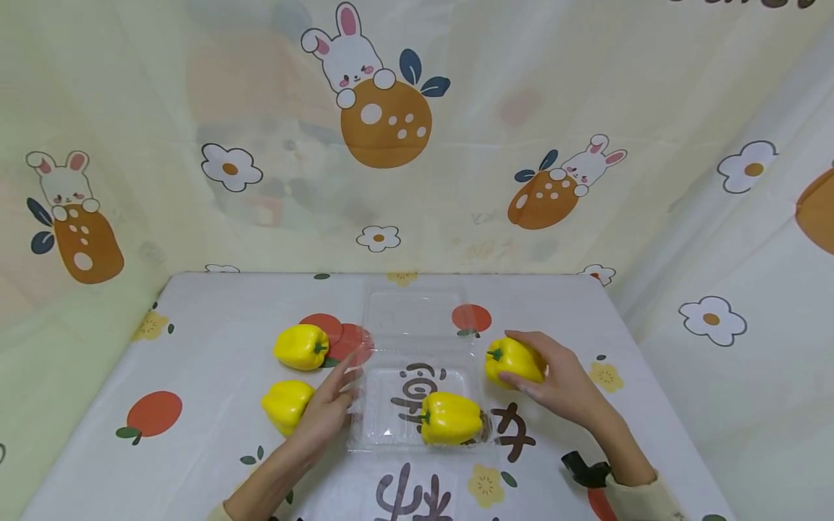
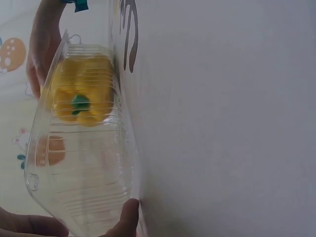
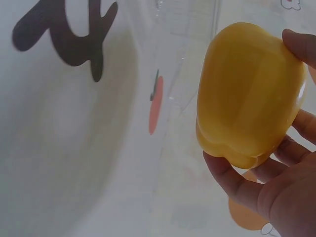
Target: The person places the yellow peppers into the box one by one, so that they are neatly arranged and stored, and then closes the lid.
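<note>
My right hand [image 1: 565,380] grips a yellow bell pepper [image 1: 515,360] by its side, to the right of a clear plastic box [image 1: 384,427]. In the right wrist view, thumb and fingers curl round this pepper [image 3: 249,94]. The box stands with its lid [image 1: 417,312] folded back, away from me. A second yellow pepper [image 1: 451,420] lies in its right near part, green stem to the left. Against the box's left wall rests my left hand [image 1: 326,414], fingers extended; the left wrist view shows its thumb [image 2: 129,217] at the lower edge.
Two more yellow peppers lie left of the box: one farther back [image 1: 301,346], one nearer [image 1: 287,407], partly hidden by my left hand. A printed cloth [image 1: 208,347] covers the table. Printed curtains [image 1: 274,94] hang behind and at both sides.
</note>
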